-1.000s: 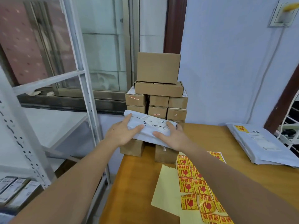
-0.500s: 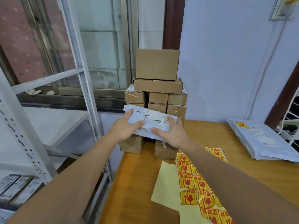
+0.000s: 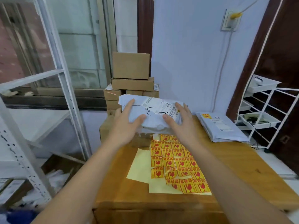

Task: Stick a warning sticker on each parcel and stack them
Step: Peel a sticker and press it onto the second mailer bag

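Observation:
A white poly-mailer parcel (image 3: 156,109) with a shipping label and black scribble is held at the table's far end, in front of a stack of cardboard boxes (image 3: 131,66). My left hand (image 3: 127,122) grips its left end and my right hand (image 3: 179,122) grips its right end, both thumbs on top. Whether its underside touches the low boxes (image 3: 105,131) beneath is hidden. A sheet of red-and-yellow warning stickers (image 3: 176,162) lies on the wooden table (image 3: 113,183) below my hands. A pile of grey mailers (image 3: 223,128) at the right has a sticker (image 3: 206,116) on its top one.
Pale yellow backing paper (image 3: 139,168) pokes out from under the sticker sheet. A white metal shelf (image 3: 68,97) stands to the left of the table. At the right, a white wire rack (image 3: 267,110) with trays stands beside the mailer pile.
The white parcel has tilted up and come a little toward me and to the right, with both hands on it. My view has pulled back and dropped, showing more of the table.

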{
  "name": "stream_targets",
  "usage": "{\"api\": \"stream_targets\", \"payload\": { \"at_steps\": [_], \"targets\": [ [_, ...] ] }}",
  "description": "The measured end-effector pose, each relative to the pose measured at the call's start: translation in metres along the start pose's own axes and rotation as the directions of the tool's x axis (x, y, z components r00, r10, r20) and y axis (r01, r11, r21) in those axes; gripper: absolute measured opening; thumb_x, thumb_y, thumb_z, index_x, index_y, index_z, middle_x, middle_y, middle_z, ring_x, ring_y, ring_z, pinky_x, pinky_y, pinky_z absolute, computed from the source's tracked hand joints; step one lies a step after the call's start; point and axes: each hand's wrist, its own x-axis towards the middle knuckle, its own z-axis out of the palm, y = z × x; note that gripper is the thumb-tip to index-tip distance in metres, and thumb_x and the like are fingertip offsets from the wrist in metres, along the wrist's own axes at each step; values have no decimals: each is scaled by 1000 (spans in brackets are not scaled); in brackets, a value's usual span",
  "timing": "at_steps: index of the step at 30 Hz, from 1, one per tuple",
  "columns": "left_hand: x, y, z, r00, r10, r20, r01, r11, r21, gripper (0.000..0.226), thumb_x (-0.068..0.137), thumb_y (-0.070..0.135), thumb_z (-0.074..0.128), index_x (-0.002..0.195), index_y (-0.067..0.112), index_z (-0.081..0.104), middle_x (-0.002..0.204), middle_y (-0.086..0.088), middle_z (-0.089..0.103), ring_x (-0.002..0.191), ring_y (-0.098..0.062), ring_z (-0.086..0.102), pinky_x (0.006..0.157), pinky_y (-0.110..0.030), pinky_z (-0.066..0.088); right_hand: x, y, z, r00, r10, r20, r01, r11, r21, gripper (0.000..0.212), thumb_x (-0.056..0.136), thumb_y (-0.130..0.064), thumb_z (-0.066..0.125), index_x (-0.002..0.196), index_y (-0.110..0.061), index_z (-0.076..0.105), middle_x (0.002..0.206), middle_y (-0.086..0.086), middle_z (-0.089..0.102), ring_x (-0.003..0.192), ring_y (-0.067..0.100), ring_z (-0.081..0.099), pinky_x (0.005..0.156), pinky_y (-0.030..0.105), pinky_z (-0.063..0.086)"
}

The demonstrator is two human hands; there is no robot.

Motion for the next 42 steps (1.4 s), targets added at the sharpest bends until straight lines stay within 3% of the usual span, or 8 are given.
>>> {"api": "stream_targets", "payload": {
  "at_steps": [3, 6, 10, 20, 28, 33, 38, 42],
  "targets": [
    [-34, 8, 29, 1000, -12, 26, 16, 986, -164, 71, 94, 59, 62, 155, 52, 27, 138, 3, 33, 120, -17, 45, 95, -30, 44, -37, 14, -38, 1000, -14, 10, 15, 998, -65, 79, 87, -61, 66, 155, -38, 34, 168, -15, 8, 145, -7, 7, 112, 24, 12],
    [-62, 12, 59, 996, -2, 89, 23, 972, -232, 73, 87, 72, 63, 149, 62, 25, 145, 2, 37, 124, -23, 53, 97, -45, 54, -66, 34, -70, 1000, 1, 2, -1, 994, -105, 79, 86, -58, 70, 154, -39, 35, 168, -17, 3, 151, -1, 6, 114, 25, 13],
    [-90, 34, 101, 990, 32, 134, 2, 969, -246, 78, 91, 63, 64, 156, 53, 23, 156, 4, 32, 136, -17, 42, 104, -33, 43, -92, 66, -111, 999, 37, -12, -38, 989, -145, 80, 86, -55, 72, 155, -35, 36, 168, -16, 4, 152, 1, 9, 114, 25, 16],
    [-117, 85, 224, 949, -6, 316, 70, 979, -192, 78, 94, 55, 64, 157, 53, 19, 149, 1, 26, 133, -25, 43, 104, -35, 44, -118, 169, -192, 979, 193, -59, -200, 968, -149, 78, 87, -56, 69, 155, -34, 36, 167, -18, 7, 152, 7, 13, 118, 34, 21],
    [-100, 100, 286, 859, -77, 507, -6, 987, 159, 85, 96, 71, 45, 163, 41, 3, 163, -10, 17, 149, -34, 27, 119, -48, 33, -94, 227, -230, 948, 316, 50, -289, 913, -289, 79, 91, -60, 62, 157, -31, 31, 169, -6, 7, 154, 17, 15, 119, 37, 22],
    [-90, 92, 287, 808, -114, 578, -216, 856, 470, 91, 85, 88, 16, 162, 43, -1, 164, -11, 27, 149, -32, 23, 118, -47, 28, -87, 242, -231, 920, 377, 105, -297, 847, -440, 84, 88, -75, 49, 158, -36, 24, 169, -7, 5, 153, 21, 18, 120, 45, 27],
    [-65, 94, 261, 847, -48, 529, -314, 757, 572, 86, 85, 90, 16, 159, 46, 18, 153, -6, 33, 142, -29, 29, 114, -46, 32, -87, 230, -232, 962, 273, 13, -202, 744, -637, 79, 94, -71, 43, 158, -27, 29, 167, 4, 17, 149, 29, 21, 117, 44, 28],
    [-34, 99, 267, 850, 139, 509, -422, 757, 499, 78, 91, 82, 27, 154, 38, 38, 159, -2, 30, 147, -25, 25, 118, -47, 28, -115, 205, -215, 968, 224, -110, -249, 841, -481, 71, 98, -65, 42, 158, -28, 29, 166, -1, 18, 151, 20, 15, 122, 41, 25]
  ]
}}
